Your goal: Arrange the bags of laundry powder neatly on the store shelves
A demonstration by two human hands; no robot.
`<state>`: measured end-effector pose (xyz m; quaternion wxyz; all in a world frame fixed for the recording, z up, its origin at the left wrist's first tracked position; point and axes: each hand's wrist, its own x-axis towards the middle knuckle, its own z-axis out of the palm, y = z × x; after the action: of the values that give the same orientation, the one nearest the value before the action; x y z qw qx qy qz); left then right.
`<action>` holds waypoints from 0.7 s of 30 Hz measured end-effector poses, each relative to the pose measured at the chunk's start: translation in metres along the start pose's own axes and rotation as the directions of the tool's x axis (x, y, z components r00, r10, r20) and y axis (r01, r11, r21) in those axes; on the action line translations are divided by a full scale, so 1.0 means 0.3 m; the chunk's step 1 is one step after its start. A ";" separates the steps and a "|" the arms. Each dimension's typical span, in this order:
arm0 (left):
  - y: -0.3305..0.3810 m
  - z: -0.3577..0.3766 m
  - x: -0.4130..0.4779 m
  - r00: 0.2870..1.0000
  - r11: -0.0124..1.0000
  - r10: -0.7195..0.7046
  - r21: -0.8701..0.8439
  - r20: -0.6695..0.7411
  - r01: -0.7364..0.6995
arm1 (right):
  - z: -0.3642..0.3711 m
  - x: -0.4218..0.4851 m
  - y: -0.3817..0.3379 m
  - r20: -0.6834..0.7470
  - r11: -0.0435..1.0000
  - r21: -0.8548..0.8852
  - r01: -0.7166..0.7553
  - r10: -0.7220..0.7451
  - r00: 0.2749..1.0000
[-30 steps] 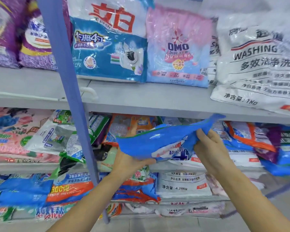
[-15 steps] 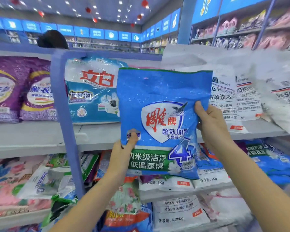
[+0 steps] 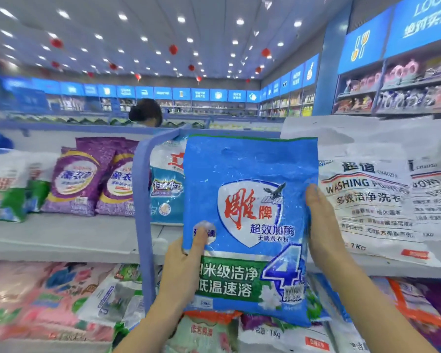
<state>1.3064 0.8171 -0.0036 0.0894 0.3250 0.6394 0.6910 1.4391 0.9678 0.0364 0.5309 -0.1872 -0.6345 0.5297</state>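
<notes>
Both hands, left hand [image 3: 182, 263] and right hand [image 3: 323, 228], grip the blue laundry powder bag [image 3: 250, 225] upright at the top shelf [image 3: 61, 240], so next it probably needs slotting in beside the white washing powder bags [image 3: 367, 200].

Bright ceiling spotlights [image 3: 181, 19]; wide-angle bowing and soft blur toward edges.
</notes>
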 end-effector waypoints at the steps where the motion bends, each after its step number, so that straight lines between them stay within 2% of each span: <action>1: 0.005 -0.011 -0.002 0.999 1.000 -0.013 -0.010 -0.031 0.013 | 0.004 0.001 0.011 0.050 0.997 0.043 -0.065 0.063 0.997; 3: 0.008 -0.039 -0.003 0.997 0.999 -0.011 -0.052 -0.074 0.007 | 0.041 0.020 0.017 0.150 0.974 0.084 -0.210 0.196 0.969; 4: 0.019 -0.059 -0.004 0.994 0.998 -0.010 -0.059 -0.111 0.004 | 0.049 0.012 0.038 0.200 0.971 0.040 -0.235 0.223 0.954; 5: 0.027 -0.084 -0.003 0.988 0.998 -0.012 -0.066 -0.157 0.002 | 0.057 0.004 0.061 0.292 0.975 0.003 -0.220 0.210 0.933; 9: 0.099 -0.204 -0.009 0.957 0.997 -0.039 -0.071 -0.289 0.020 | 0.171 -0.020 0.118 0.340 0.965 -0.139 -0.222 0.257 0.904; 11: 0.115 -0.277 -0.007 0.941 1.000 -0.012 -0.026 -0.338 0.003 | 0.245 -0.079 0.097 0.398 0.983 -0.058 -0.173 0.181 0.899; 14: 0.142 -0.383 -0.013 0.912 0.999 -0.035 0.021 -0.409 0.047 | 0.371 -0.160 0.035 0.427 0.998 -0.025 -0.060 0.065 0.902; 17: 0.117 -0.537 0.020 0.878 0.995 -0.077 0.023 -0.472 0.100 | 0.532 -0.163 0.058 0.501 0.994 0.032 -0.100 0.071 0.863; 19: 0.076 -0.655 0.062 0.866 0.990 -0.105 0.032 -0.489 0.138 | 0.634 -0.178 0.067 0.565 0.997 0.043 -0.064 0.029 0.825; 21: 0.053 -0.763 0.096 0.836 0.978 -0.152 0.045 -0.528 0.206 | 0.741 -0.202 0.056 0.578 0.996 0.081 -0.037 -0.017 0.816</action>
<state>1.1598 0.6409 0.0278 -0.0392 0.0684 0.7008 0.7089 1.2620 0.8203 0.0206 0.3181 0.0027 -0.7407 0.5917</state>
